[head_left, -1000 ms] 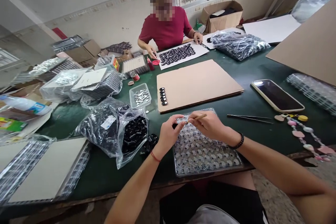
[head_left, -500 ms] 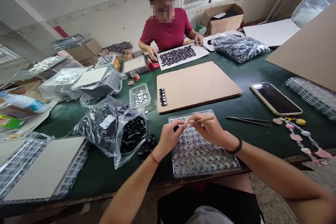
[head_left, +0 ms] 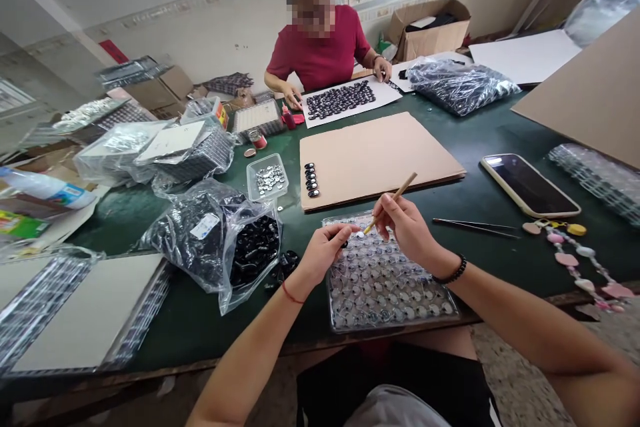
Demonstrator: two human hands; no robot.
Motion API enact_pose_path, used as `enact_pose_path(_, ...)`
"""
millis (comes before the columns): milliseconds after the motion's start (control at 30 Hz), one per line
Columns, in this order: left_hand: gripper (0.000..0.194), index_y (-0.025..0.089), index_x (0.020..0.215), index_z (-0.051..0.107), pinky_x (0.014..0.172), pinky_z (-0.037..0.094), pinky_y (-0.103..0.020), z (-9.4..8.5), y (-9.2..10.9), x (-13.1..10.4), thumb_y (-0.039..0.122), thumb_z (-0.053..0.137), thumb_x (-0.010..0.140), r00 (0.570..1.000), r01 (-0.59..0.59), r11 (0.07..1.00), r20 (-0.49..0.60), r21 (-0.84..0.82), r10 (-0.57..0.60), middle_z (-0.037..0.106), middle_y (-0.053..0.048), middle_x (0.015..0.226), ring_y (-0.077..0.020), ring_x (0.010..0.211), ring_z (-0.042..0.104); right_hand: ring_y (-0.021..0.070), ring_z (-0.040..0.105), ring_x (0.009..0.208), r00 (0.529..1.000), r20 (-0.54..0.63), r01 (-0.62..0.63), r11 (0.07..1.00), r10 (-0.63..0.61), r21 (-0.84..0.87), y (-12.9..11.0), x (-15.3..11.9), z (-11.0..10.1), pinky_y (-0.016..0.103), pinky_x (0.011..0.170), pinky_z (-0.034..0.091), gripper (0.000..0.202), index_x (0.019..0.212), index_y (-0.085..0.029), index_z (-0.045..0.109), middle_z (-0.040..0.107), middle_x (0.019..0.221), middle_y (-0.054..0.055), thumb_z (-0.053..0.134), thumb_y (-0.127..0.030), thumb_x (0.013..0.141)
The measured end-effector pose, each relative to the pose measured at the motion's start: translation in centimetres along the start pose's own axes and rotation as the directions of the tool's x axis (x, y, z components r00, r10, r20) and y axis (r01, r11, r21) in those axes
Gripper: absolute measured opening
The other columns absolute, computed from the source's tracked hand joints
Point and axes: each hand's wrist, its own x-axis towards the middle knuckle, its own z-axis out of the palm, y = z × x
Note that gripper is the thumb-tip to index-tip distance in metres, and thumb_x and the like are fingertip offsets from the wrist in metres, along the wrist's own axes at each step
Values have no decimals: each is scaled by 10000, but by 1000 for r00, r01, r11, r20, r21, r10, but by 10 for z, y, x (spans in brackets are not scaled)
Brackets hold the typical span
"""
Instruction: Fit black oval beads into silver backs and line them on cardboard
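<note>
My right hand grips a thin wooden stick like a pen, its yellowish tip pointing down over the clear plastic tray. Rows of small round shiny pieces fill that tray. My left hand is closed in a pinch above the tray's left side, with a small black piece showing at the fingertips. The stick's tip is close to the left fingertips; I cannot tell whether it touches a piece in the tray. Beyond the tray, several glossy black pieces stand in a column on a brown cardboard sheet.
On the left lie an open plastic bag of black pieces and a clear box of small silvery parts. Tweezers, a phone and a beaded strap are at right. Across the table, a person handles a white sheet.
My right hand has drawn away from the left, and the stick has swung from nearly level to slanting with its tip down. The left hand stays pinched in about the same place.
</note>
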Motion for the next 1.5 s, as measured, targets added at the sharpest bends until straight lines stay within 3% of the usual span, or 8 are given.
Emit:
enact_pose_path(433,391,118,851,683,394,193,-193,1,6,-1,470,630,691,999,-13,985,31,171,8,379,41,516,-41,422,266,117,468,559,868,277,495,681,-411,-541,4,-14,-4,259,547,377,241,731,-186,532,538,636,25,402,-308,893)
enact_pose_path(533,362,117,771,660,388,205,-188,2,3,-1,468,629,691,1000,-28,986,15,167,26,381,41,509,-44,417,280,109,465,525,926,204,378,805,-319,-458,2,-10,-2,246,512,382,287,708,-181,528,519,599,13,405,-367,889)
enact_pose_path(667,347,123,756,646,393,211,-187,-1,0,1,466,609,710,999,-26,980,-38,196,34,374,44,507,-47,418,281,86,407,380,994,105,-7,996,16,-91,-3,-3,0,210,367,335,377,654,-186,463,426,478,-36,342,-449,897)
enact_pose_path(767,365,127,772,657,406,219,-194,-1,1,0,477,557,748,997,-41,961,-57,275,59,355,45,475,-63,424,290,90,429,399,993,111,44,995,-34,-85,-5,-6,0,216,382,354,340,699,-188,491,461,508,-27,350,-421,903)
enact_pose_path(900,362,141,644,618,438,239,-207,2,4,-2,464,519,775,987,-130,915,-34,381,154,372,34,467,-83,454,320,120,502,542,888,286,458,756,-361,-467,-4,-17,-1,254,522,396,247,774,-185,547,554,624,23,390,-330,899)
enact_pose_path(1067,372,150,601,595,464,260,-217,2,5,-4,443,481,800,979,-165,874,-30,456,200,396,32,472,-93,463,331,140,515,610,769,511,637,399,-384,-660,-4,-18,1,267,593,377,166,810,-178,541,592,661,43,410,-241,890)
enact_pose_path(1333,249,178,660,643,558,308,-219,-1,10,-9,348,521,796,915,-285,720,-44,632,401,562,0,581,-120,557,452,144,526,610,772,493,626,347,-401,-698,1,-17,-1,262,595,361,108,808,-184,531,603,665,37,447,-207,872)
enact_pose_path(1500,272,170,685,659,524,328,-207,-7,17,-8,378,518,789,929,-232,803,-120,549,350,561,6,572,-106,520,447,131,535,589,835,336,528,459,-436,-715,0,-14,-4,253,571,384,151,789,-184,541,600,658,32,425,-211,883)
